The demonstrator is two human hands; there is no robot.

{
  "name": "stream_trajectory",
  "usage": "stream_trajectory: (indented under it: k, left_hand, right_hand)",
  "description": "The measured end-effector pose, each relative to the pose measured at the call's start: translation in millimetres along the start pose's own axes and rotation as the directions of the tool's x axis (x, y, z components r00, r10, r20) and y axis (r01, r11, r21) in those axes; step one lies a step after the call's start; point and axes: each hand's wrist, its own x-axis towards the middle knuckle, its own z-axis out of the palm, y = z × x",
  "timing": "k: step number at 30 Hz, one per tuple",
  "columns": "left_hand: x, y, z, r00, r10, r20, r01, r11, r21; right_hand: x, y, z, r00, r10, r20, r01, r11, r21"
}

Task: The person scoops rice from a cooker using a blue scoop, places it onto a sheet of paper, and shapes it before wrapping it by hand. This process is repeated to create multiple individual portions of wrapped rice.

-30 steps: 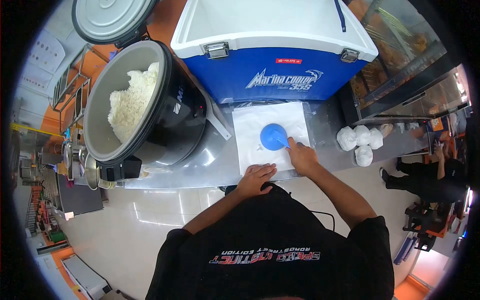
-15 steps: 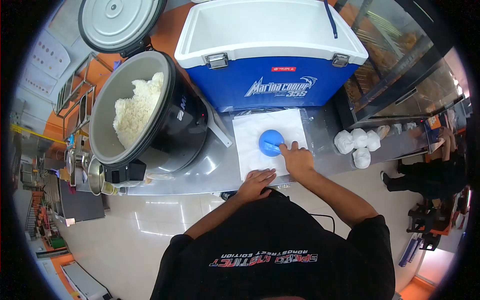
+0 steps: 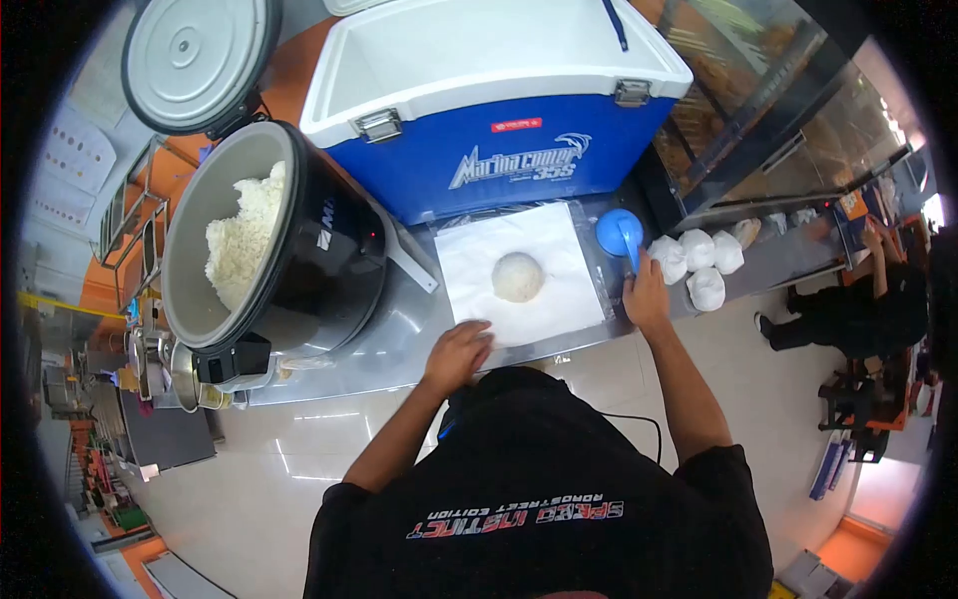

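A rounded mound of rice [image 3: 517,278] sits on a sheet of white paper [image 3: 464,262] on the metal counter. My right hand [image 3: 647,295] is right of the paper, its fingers closed on the handle of a blue handled bowl [image 3: 616,231]. The bowl looks turned face down at the counter's back right. At the paper's near left corner rests my left hand [image 3: 460,355], palm down with its fingers extended on the edge and holding nothing.
Left stands a large black rice cooker [image 3: 344,255] with rice inside and its lid raised. A blue and white cooler [image 3: 499,150] is behind the paper. Several white wrapped bundles [image 3: 697,251] lie right, by a glass display case [image 3: 743,120]. Another person [image 3: 858,319] works far right.
The blue handled bowl has come off the paper and moved right with my right hand, uncovering the rice mound. My left hand has shifted to the paper's near left corner.
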Motion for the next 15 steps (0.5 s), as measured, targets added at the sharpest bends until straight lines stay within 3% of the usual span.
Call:
stream_trajectory:
  k: [1, 2, 3, 5, 6, 8, 12, 13, 15]
  left_hand:
    - [3, 3, -5, 0.997, 0.013, -0.08, -0.014, 1.0, -0.02]
    - [7, 6, -8, 0.998, 0.02, -0.065, -0.022, 1.0, -0.022]
    - [8, 6, -10, 0.996, -0.065, -0.061, 0.061, 0.996, -0.067]
    - [14, 13, -18, 0.973, -0.222, -0.061, 0.211, 0.965, -0.154]
    - [15, 14, -21, 0.975, -0.219, -0.048, 0.209, 0.966, -0.15]
    - [17, 14, -27, 0.972, -0.233, 0.041, 0.237, 0.952, -0.196]
    - [16, 4, -34, 0.981, -0.173, 0.082, 0.185, 0.967, -0.176]
    - [17, 2, -39, 0.97, -0.184, 0.157, 0.21, 0.962, -0.175]
    - [17, 1, -43, 0.952, -0.199, 0.234, 0.242, 0.955, -0.171]
  right_hand:
    - [0, -6, -4, 1.0, 0.005, -0.001, -0.005, 0.999, -0.047]
    - [-6, -11, -8, 1.0, 0.022, 0.0, -0.022, 0.999, -0.046]
    - [-9, -28, -23, 0.986, -0.166, 0.018, 0.166, 0.986, -0.013]
    - [-23, -28, -17, 0.851, -0.518, 0.09, 0.502, 0.851, 0.157]
    - [-28, -32, -17, 0.857, -0.508, 0.09, 0.49, 0.856, 0.162]
    - [-35, -42, -16, 0.693, -0.641, 0.33, 0.631, 0.761, 0.152]
    - [-24, -33, 11, 0.667, -0.623, 0.409, 0.637, 0.761, 0.12]
    - [-20, -35, 13, 0.666, -0.624, 0.408, 0.636, 0.761, 0.125]
    - [-14, -43, 15, 0.673, -0.512, 0.535, 0.518, 0.841, 0.153]
